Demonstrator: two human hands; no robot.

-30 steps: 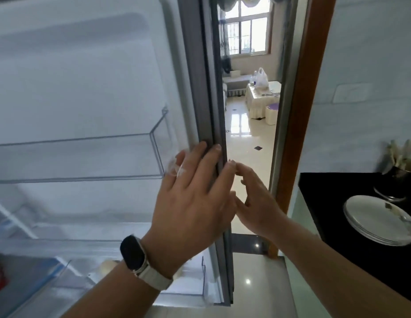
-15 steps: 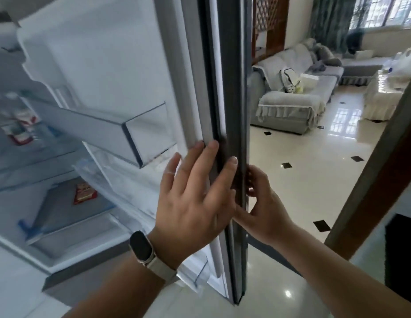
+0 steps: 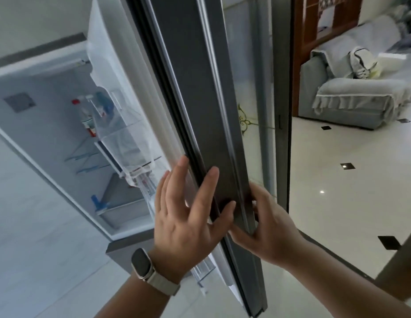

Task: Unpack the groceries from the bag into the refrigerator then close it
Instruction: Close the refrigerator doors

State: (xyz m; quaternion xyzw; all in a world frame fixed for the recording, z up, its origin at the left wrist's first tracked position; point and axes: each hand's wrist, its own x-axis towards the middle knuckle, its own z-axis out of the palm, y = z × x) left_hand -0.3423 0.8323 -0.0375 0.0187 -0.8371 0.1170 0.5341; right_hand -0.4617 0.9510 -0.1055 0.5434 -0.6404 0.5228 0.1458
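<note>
door (image 3: 199, 88) hides fingertips of right hand (image 3: 272, 228); door top cropped

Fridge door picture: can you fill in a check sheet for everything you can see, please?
surface: glossy white floor tiles with small black squares.
job's things: dark grey refrigerator door stands open; red-capped bottle inside the refrigerator; grocery bag not in view.
clutter: nothing seen.
hands: left hand lies flat with straight fingers on the door's inner edge; right hand grips the door's outer edge.
cables: nothing seen.
surroundings: grey fabric-covered sofa in the next room; frosted glass sliding door with a gold ornament behind the refrigerator door.
</note>
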